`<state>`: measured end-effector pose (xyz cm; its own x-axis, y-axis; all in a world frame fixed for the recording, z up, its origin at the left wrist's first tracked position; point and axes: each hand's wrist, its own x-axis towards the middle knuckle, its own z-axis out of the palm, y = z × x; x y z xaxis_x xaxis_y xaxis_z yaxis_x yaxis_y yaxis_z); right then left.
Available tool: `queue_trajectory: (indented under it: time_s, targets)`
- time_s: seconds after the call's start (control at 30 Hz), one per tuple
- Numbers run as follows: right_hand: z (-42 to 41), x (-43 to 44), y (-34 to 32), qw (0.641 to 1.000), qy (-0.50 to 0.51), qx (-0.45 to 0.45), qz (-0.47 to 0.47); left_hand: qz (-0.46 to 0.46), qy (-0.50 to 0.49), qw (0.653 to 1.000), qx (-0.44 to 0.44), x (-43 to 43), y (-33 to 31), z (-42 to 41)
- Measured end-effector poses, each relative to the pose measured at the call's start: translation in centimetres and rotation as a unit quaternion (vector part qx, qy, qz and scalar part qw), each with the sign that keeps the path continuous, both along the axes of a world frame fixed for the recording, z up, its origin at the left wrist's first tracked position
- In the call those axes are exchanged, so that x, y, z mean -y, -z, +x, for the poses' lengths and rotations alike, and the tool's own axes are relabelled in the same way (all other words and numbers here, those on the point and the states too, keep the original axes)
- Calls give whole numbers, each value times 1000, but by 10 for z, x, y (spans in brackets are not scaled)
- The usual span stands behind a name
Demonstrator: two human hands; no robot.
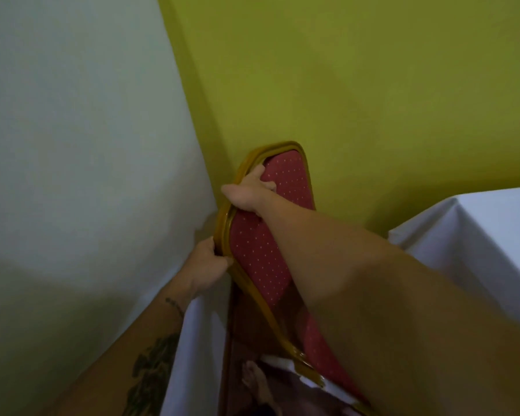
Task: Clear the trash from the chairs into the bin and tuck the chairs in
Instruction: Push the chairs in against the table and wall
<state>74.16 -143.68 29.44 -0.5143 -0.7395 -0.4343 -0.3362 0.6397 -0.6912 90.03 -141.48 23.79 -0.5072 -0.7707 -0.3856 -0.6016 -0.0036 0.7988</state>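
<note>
The left hand (203, 265), on a tattooed forearm beside a hanging white tablecloth (192, 340), is curled shut around the lower left edge of the chair (261, 253) back's gold frame. The chair, its red dotted padding facing the camera, stands tilted in the corner where the white wall (81, 139) meets the yellow-green wall (357, 85). The right hand (249, 192) clasps the upper left edge of that frame, fingers over the padding, and a second white-clothed table (481, 235) stands at the right.

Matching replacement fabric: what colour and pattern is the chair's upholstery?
Red with small pale dots on the chair, framed in gold; head view.
</note>
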Motion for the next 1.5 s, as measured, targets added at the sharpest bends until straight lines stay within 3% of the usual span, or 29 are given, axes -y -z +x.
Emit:
queue_trajectory:
  time_s: [0.1, 0.23, 0.3, 0.4, 0.53, 0.63, 0.83, 1.2, 1.5]
  targets:
    - [25, -33, -3, 999, -10, 32, -3, -6, 41, 997, 59, -13, -20, 32]
    - [51, -66, 4, 997, 36, 64, -38, 18, -95, 995, -3, 6, -58, 56]
    - [60, -82, 7, 995, 51, 69, -55, -1, -103, 995, -2, 16, -78, 50]
    - [75, -101, 13, 995, 69, 61, -48, -15, -38, 999, 35, 20, -105, 23]
    - [94, -118, 23, 985, 133, 101, 45, -37, 101, 990, 87, 8, -117, -25]
    - [98, -131, 20, 981, 120, 128, 79, -23, 130, 986, 104, -6, -106, -46]
    - [97, -176, 17, 982, 109, 124, 88, 132, 123, 983, 18, -25, -85, -49]
    - [75, -246, 7, 978, 113, 132, 116, 121, 152, 980, -40, -88, -71, -69]
    - [45, -320, 10, 986, 118, 81, 90, 134, 136, 978, -79, -167, -63, -92]
